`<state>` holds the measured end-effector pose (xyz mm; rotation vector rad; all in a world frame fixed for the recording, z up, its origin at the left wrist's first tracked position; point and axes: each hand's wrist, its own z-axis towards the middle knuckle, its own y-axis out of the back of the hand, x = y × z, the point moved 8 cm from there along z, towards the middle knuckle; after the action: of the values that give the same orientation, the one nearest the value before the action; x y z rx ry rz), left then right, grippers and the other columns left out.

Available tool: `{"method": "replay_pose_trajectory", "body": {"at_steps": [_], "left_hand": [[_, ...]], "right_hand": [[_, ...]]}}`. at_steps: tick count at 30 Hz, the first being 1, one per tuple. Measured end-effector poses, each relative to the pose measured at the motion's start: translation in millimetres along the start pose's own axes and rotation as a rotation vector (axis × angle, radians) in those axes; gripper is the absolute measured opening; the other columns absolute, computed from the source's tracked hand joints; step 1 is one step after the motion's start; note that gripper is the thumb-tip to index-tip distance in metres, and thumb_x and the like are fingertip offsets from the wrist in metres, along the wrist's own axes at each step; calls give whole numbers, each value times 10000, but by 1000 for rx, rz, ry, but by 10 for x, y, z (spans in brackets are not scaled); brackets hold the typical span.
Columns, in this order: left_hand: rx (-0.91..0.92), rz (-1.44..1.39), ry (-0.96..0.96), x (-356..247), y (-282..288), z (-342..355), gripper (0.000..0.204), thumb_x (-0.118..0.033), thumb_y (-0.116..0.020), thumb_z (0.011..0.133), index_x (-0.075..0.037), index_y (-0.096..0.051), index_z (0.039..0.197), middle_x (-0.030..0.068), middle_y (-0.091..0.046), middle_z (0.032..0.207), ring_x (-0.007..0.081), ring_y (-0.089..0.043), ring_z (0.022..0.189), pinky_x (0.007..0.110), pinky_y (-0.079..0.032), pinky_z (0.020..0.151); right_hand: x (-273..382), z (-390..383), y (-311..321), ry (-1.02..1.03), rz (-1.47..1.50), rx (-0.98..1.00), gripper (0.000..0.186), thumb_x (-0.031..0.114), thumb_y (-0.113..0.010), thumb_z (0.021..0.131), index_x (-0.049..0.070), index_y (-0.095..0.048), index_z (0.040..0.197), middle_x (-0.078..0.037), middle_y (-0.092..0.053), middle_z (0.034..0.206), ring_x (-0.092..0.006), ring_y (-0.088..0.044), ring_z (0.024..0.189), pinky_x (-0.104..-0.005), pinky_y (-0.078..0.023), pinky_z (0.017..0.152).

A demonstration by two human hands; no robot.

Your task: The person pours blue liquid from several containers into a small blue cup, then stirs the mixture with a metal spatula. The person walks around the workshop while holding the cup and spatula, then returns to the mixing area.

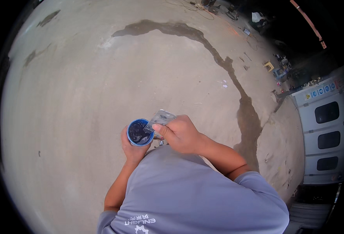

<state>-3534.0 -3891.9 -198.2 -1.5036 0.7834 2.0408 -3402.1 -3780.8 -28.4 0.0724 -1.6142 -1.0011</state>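
A round tub with a blue rim (129,139), part full of dark, glossy paste (140,134), is held in front of my body. My left hand (133,153) wraps round its side from the left and below. Over the tub's right edge, my right hand (184,135) grips a flat, greyish scraper (162,116) with dark smears, its thumb pressed on the face. The scraper's lower corner reaches the tub's opening; whether it touches the paste I cannot tell. Small metal and coloured parts (161,142) show just below, between my hands, too small to name.
A long wet streak (248,117) curves over the concrete floor (82,89) ahead and to the right. At the right stands a pale cabinet (310,134) with dark windows. Farther back are a yellow stool (268,65), a blue item (279,73), cables and scattered gear.
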Motion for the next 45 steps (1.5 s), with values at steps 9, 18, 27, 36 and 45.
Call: {"method": "replay_pose_trajectory", "body": {"at_steps": [9,18,27,36,45], "left_hand": [[-3,114,-33,-72,76,-28,841,-131,-996,638,-77,-547,1348,95,-663,1257,230,-679,1140,366,-555,958],[-14,70,-45,-63,97,-25,822,-127,-993,652,-67,-553,1344,92,-670,1242,216,-679,1121,350,-552,962],[-66,28,-18,-8,173,-52,871,-278,-1051,600,-54,-583,1300,109,-648,1202,275,-687,1072,371,-567,897],[-70,65,-57,-65,236,-23,832,-184,-1007,634,-47,-565,1326,119,-649,1225,276,-677,1103,374,-559,934],[-76,70,-120,-13,249,-10,824,-95,-973,667,-48,-542,1368,102,-656,1250,230,-676,1126,350,-555,962]], "right_hand": [[30,-80,280,98,170,-288,285,174,-657,1057,-35,-679,865,-50,-553,733,-153,-465,653,-314,-375,607],[258,-83,273,173,361,-315,239,142,-654,1059,-53,-680,924,-36,-555,770,-148,-482,709,-297,-417,658],[150,-158,91,123,244,-210,214,124,-640,1067,-70,-682,988,-42,-595,851,-131,-562,788,-280,-480,708],[375,-112,-40,221,-1,-146,238,134,-655,1041,-33,-705,879,-78,-612,764,-183,-530,673,-322,-419,619],[250,-15,75,210,37,-207,228,138,-656,1037,-31,-689,888,-83,-636,787,-182,-556,691,-320,-428,629]]}}
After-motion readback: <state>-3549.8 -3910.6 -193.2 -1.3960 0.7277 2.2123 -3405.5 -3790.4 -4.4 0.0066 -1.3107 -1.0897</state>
